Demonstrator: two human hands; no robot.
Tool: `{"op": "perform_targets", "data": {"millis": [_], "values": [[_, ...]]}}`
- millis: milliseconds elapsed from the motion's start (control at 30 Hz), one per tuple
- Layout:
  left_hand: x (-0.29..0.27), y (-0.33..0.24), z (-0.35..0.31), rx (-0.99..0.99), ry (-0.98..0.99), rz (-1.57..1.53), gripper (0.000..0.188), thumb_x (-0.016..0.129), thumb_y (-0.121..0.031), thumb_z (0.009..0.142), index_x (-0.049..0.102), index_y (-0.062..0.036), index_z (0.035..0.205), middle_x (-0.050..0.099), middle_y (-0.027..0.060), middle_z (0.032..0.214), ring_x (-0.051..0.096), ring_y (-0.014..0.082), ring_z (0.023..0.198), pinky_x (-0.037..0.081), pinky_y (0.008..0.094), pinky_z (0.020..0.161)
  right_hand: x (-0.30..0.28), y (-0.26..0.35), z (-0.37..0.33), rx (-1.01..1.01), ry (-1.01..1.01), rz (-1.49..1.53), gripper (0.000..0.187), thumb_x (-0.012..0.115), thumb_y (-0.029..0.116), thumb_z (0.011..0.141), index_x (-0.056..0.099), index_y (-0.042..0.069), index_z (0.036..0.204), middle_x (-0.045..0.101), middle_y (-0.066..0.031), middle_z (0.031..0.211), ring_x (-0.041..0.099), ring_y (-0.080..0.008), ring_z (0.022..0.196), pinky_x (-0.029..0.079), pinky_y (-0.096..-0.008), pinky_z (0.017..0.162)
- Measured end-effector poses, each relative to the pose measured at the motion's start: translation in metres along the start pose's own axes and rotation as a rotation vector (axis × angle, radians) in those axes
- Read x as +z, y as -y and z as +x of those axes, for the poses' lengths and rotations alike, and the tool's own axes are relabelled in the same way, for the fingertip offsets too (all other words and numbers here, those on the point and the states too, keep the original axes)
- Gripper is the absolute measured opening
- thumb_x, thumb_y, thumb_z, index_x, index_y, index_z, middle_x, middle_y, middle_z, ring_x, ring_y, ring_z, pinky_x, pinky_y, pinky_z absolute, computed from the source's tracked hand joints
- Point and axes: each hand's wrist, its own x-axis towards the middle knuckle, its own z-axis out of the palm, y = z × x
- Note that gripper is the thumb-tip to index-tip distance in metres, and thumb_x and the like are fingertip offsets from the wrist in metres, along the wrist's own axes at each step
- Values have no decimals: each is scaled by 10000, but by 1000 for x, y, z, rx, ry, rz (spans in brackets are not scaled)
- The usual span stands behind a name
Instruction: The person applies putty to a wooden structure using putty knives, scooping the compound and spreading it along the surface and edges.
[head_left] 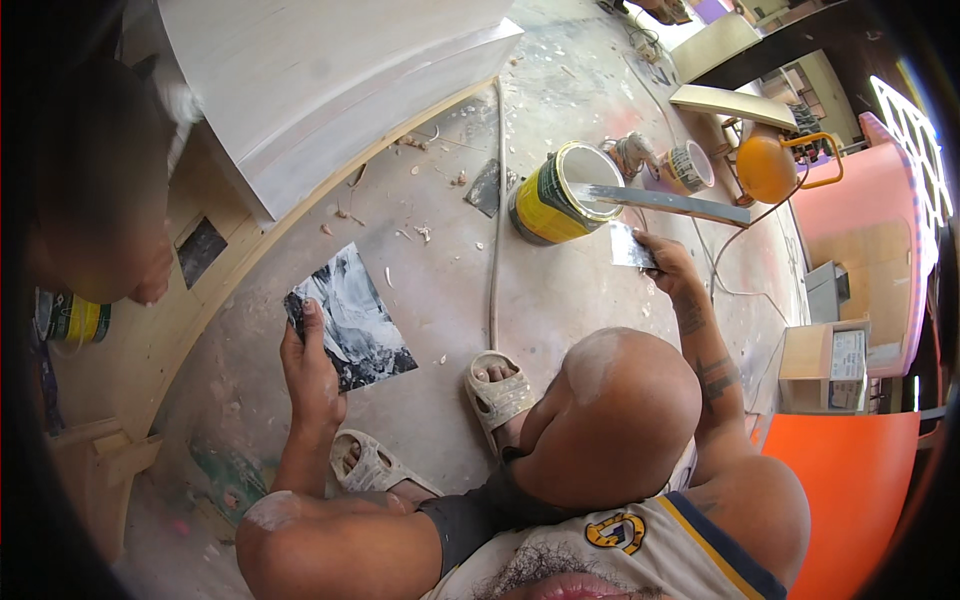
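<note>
My left hand (315, 368) grips a thin dark square board (355, 325) by its left edge, thumb on top. White filler paste is smeared across the board's face. In my right hand (674, 265) is a thin shiny metal scraper blade (630, 247), pinched by its edge, with whitish paste on it. Just beyond the blade stands an open yellow and dark green can (550, 205), its rim coated in white. A flat grey stick (675, 203) reaches out of the can's mouth to the right. My two hands are well apart, above the floor.
A large white-coated panel structure (330, 90) on a wooden base rises at the far left. Another person's hand (152, 275) is beside it. A hose (497, 220) crosses the floor. A pink-and-white bucket (690, 168), a yellow-orange tank (766, 168) and an orange panel (840, 490) stand right.
</note>
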Motion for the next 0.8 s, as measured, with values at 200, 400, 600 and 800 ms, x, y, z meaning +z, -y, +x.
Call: {"op": "perform_targets", "data": {"millis": [200, 400, 600, 800], "values": [[-4, 2, 3, -20, 20, 10, 443, 533, -318, 1036, 530, 39, 1298, 622, 110, 1237, 631, 198, 1085, 517, 341, 938, -1, 9, 4, -78, 76, 106, 188, 718, 227, 912, 707, 41, 929, 660, 13, 707, 555, -80, 519, 387, -262, 449], [0, 4, 2, -6, 8, 10, 438, 531, -316, 1037, 530, 35, 1298, 621, 104, 1239, 629, 194, 1094, 513, 338, 944, 27, 37, -24, -763, -180, -511, 184, 677, 191, 929, 739, 29, 990, 671, 7, 753, 627, -133, 615, 478, -290, 531], [0, 2, 2, 9, 0, 15, 434, 524, -313, 1041, 531, 36, 1299, 618, 105, 1242, 621, 195, 1100, 503, 338, 951, 52, 32, -23, -1369, -35, -1595, 186, 647, 64, 826, 739, 67, 987, 674, -47, 1021, 609, -234, 1010, 498, -372, 850], [0, 2, 1, -15, 4, 26, 428, 520, -308, 1043, 532, 37, 1296, 617, 104, 1243, 620, 189, 1094, 505, 338, 945, 41, 21, -25, -1411, -55, -1436, 208, 643, 50, 808, 741, 74, 990, 667, -37, 1022, 587, -230, 1022, 467, -372, 923]]}}
